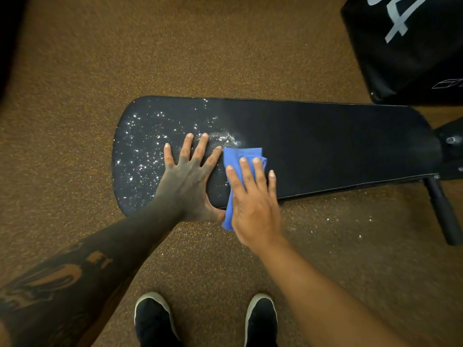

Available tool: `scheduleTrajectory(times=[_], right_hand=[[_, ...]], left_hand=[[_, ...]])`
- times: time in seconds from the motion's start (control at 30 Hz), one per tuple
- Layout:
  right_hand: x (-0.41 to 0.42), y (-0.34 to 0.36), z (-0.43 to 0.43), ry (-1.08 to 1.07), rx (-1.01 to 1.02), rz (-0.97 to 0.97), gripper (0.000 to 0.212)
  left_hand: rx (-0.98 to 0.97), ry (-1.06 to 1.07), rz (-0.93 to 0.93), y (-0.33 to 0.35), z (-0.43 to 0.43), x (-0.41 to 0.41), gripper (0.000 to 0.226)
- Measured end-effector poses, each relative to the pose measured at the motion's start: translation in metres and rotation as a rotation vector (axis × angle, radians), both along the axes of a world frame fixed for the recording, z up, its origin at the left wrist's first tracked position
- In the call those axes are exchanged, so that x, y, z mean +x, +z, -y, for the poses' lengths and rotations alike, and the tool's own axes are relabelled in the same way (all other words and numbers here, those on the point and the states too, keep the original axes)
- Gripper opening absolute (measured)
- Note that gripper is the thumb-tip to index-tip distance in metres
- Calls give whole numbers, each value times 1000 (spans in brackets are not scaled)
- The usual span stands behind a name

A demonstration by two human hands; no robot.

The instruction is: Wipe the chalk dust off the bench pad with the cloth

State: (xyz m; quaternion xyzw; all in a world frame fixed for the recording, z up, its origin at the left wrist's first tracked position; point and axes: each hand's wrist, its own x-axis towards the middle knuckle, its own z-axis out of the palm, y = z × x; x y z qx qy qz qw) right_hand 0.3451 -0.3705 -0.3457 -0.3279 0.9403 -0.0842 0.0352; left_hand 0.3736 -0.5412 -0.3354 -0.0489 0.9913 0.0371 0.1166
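Head view, looking down on black bench pad (325, 141) running 9 to 3 o'clock across speckled rubber floor (75, 71). White chalk dust (145, 146) scattered over the 9 o'clock end, thickest patch just at 11 o'clock of folded blue cloth (240, 154); toward 3 o'clock, looks clean. Cloth at mid-pad, draped over the 6 o'clock edge, pinned under right hand (253, 199), fingers straight and close together, pressing flat, no pinch. Left hand (190, 176) just at 9 o'clock of cloth, fingers spread flat on pad, thumb down by the near edge. Cloth judged soft, light, floppy, likely to bunch or slip under a palm: best held by flat downward pressure over the fold. Pad probably firm, textured, heavy enough to stay put; dust loose, a few specks on floor at 4 o'clock.
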Motion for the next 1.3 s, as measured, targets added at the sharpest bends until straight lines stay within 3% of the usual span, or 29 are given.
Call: scheduleTrajectory(times=[0.07, 0.2, 0.37, 0.5, 0.53, 0.67, 0.83, 1.0, 1.13, 1.3], right_hand=[[-14, -3, -12, 52, 26, -47, 52], [-23, -2, -12, -269, -41, -56, 52], [-3, 0, -4, 116, 6, -24, 56], [-31, 0, -8, -238, -33, -61, 54], [-22, 1, 0, -241, -52, -30, 55], [2, 3, 11, 119, -18, 8, 61], [-34, 3, 22, -216, -46, -22, 58], [-22, 4, 28, 26, -79, 24, 61], [-46, 4, 44, -229, -128, 36, 62], [-55, 5, 42, 207, -129, 95, 58]], left_hand=[[-2, -2, 0, -1, 1, 0, 144], [9, 0, -1, 0, 2, 0, 145], [12, 11, -1, 0, 4, 1, 148], [4, 42, 0, 0, 8, 5, 153], [8, 49, 0, 0, 8, 6, 153], [28, 71, -2, 1, 9, 7, 154], [24, 79, 2, 3, 9, 8, 155], [14, 80, 33, 2, 10, 7, 159], [34, 69, 28, 4, 10, 9, 155], [46, 76, 29, 5, 13, 10, 154]])
